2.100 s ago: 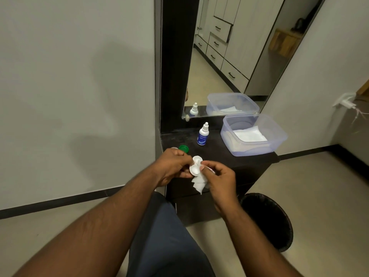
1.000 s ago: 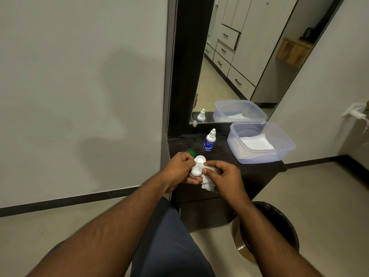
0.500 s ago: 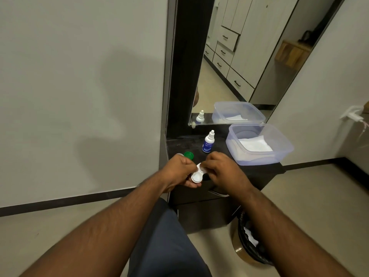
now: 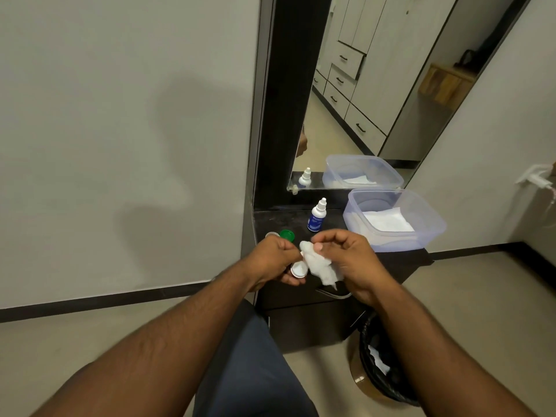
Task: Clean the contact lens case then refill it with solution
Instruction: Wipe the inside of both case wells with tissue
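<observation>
Tissue [image 4: 320, 264] now bunched out over the case [image 4: 299, 269] at frame centre, pinched by my right hand [image 4: 349, 260]; half a second back I saw it hidden. Left hand [image 4: 275, 260] grips the case. I count one bottle [image 4: 316, 219], two caps [image 4: 287, 234], one tub [image 4: 433, 233].

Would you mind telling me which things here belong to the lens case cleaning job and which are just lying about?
Part of the job:
- lens case, held by the left hand
- tissue, pinched by the right hand
- solution bottle
- green cap and white cap on the counter
- plastic tub of spare tissues

Just lying about:
- mirror
- bin
</observation>
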